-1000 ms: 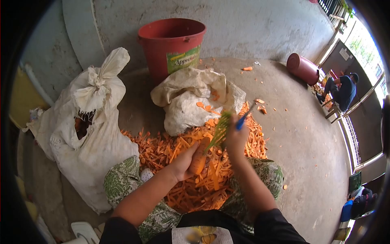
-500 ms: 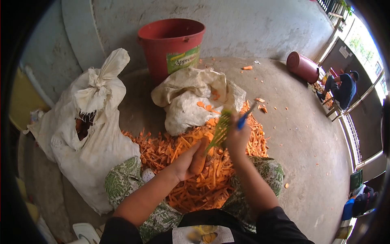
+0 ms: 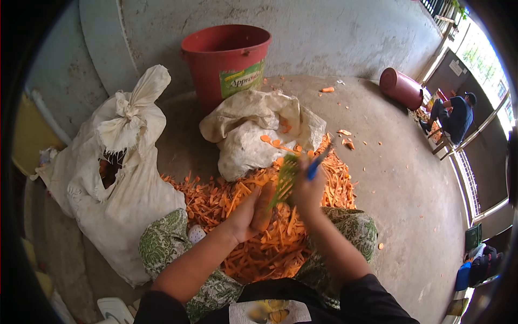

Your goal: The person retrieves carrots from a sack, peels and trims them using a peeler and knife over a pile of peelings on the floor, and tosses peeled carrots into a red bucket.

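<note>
My left hand is wrapped round a carrot above a heap of orange peelings. Against the carrot's upper right side is a green slotted peeler, blurred by motion, in my right hand. A knife with a blue handle also sticks up from my right hand, its blade pointing up and right. My right fingers are closed round both tools, partly hidden.
Behind the heap lie a crumpled white sack and a red bucket. A full white sack stands at the left. At the far right a seated person is near a tipped red bin.
The green peeler and my right hand have shifted slightly left and down, towards the carrot. The knife has tilted a little. My left hand keeps its hold on the carrot.
</note>
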Motion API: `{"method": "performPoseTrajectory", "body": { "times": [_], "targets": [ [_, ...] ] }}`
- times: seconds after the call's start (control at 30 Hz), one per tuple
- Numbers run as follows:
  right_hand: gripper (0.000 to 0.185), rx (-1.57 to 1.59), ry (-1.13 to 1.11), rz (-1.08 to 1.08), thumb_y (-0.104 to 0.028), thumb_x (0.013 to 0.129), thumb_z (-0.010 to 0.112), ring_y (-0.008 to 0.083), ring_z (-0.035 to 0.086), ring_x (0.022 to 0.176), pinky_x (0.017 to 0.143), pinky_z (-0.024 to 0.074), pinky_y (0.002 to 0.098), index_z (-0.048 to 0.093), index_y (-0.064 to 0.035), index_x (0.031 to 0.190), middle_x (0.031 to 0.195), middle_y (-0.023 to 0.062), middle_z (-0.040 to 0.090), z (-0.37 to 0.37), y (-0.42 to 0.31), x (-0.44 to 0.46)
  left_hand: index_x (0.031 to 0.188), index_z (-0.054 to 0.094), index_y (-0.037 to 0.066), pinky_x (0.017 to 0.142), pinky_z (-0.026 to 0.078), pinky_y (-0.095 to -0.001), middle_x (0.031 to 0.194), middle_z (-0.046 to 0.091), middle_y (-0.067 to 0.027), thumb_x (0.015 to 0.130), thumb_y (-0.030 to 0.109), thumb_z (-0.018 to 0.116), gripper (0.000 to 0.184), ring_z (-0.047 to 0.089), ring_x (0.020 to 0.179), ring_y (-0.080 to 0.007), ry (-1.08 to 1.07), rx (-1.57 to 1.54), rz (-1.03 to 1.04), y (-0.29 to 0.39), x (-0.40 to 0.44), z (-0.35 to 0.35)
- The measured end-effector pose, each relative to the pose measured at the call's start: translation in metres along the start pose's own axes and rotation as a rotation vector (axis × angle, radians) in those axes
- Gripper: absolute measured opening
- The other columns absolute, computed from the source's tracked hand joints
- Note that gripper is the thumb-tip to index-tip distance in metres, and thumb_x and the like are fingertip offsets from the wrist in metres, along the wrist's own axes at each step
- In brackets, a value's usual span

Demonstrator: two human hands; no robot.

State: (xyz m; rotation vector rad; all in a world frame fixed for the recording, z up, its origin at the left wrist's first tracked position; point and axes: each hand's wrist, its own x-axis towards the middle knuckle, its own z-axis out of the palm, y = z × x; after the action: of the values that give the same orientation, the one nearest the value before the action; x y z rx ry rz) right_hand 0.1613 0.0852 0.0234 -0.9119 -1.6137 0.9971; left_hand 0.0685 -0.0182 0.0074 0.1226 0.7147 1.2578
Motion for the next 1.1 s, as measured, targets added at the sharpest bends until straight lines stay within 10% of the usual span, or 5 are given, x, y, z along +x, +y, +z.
{"method": "performPoseTrajectory", "body": {
  "times": [0.2,0.37,0.63,0.9,1.1],
  "targets": [
    [0.016,-0.247,0.047,-0.072,-0.020,0.087,0.049,0.0300,0.048,0.049,0.048,0.0400,0.0347,0.055,-0.0046,0.090,0.062,0.0144,0.054,0.008,0.008,0.012,0.101,0.049,0.006,0.054,0.046,-0.0287,0.074,0.051,-0.0023,0.092,0.039,0.034,0.038,0.052,0.069,-0.0117,-0.439,0.022,-0.005,-0.010,0.012,-0.038],
    [0.028,-0.023,0.329,0.164,-0.024,0.091,0.044,0.0068,0.035,0.046,0.042,0.0283,0.0246,0.051,-0.0030,0.073,0.052,-0.0028,0.041,-0.025,0.018,0.059,0.097,0.051,0.006,0.053,0.045,-0.0270,0.072,0.050,-0.0023,0.092,0.038,0.034,0.036,0.050,0.068,-0.0106,0.090,0.086,-0.077,-0.012,-0.005,0.001],
    [0.015,-0.118,-0.132,-0.143,-0.015,0.086,0.048,0.0205,0.050,0.050,0.048,0.0386,0.0304,0.053,-0.0016,0.088,0.063,0.0135,0.056,0.008,-0.005,-0.015,0.095,0.050,0.006,0.053,0.042,-0.0265,0.073,0.050,-0.0028,0.092,0.041,0.031,0.040,0.045,0.063,-0.0112,-0.228,0.055,-0.060,-0.011,0.011,-0.035],
    [0.029,0.033,0.250,0.082,-0.022,0.090,0.044,0.0049,0.036,0.046,0.042,0.0285,0.0250,0.053,-0.0020,0.072,0.053,-0.0033,0.043,-0.017,-0.005,0.041,0.099,0.047,0.007,0.056,0.044,-0.0290,0.074,0.048,-0.0031,0.093,0.041,0.026,0.041,0.047,0.067,-0.0124,-0.179,0.087,-0.018,-0.011,0.003,-0.020],
    [0.010,-0.237,-0.097,-0.159,-0.007,0.079,0.053,0.0366,0.058,0.063,0.053,0.0429,0.0373,0.054,-0.0022,0.087,0.066,0.0198,0.056,0.007,-0.007,-0.019,0.100,0.047,0.007,0.058,0.044,-0.0295,0.074,0.049,-0.0041,0.093,0.042,0.026,0.041,0.049,0.066,-0.0136,0.096,0.216,0.037,-0.009,-0.001,-0.005]
  ]
}}
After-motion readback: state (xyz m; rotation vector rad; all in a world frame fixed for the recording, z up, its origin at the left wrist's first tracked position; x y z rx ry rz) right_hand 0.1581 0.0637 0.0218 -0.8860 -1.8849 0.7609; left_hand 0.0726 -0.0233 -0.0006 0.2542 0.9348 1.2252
